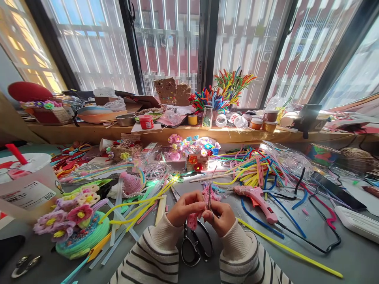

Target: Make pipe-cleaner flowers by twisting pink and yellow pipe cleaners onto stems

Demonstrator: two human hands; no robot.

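Observation:
My left hand [185, 208] and my right hand [221, 217] meet low in the middle of the view, both in striped sleeves. Their fingers are pinched together on a pink pipe cleaner piece [192, 221]; a thin stem of it rises between them. Black-handled scissors [194, 240] lie on the grey table [296, 236] right beneath my hands. A pink glue gun [257, 199] rests just to the right of them.
A heap of coloured pipe cleaners [254, 167] lies behind the glue gun, its black cord [322, 232] looping right. Pipe-cleaner flowers on a green base [77, 227] stand at left by a drink cup [25, 185]. A cluttered sill [177, 132] runs along the windows.

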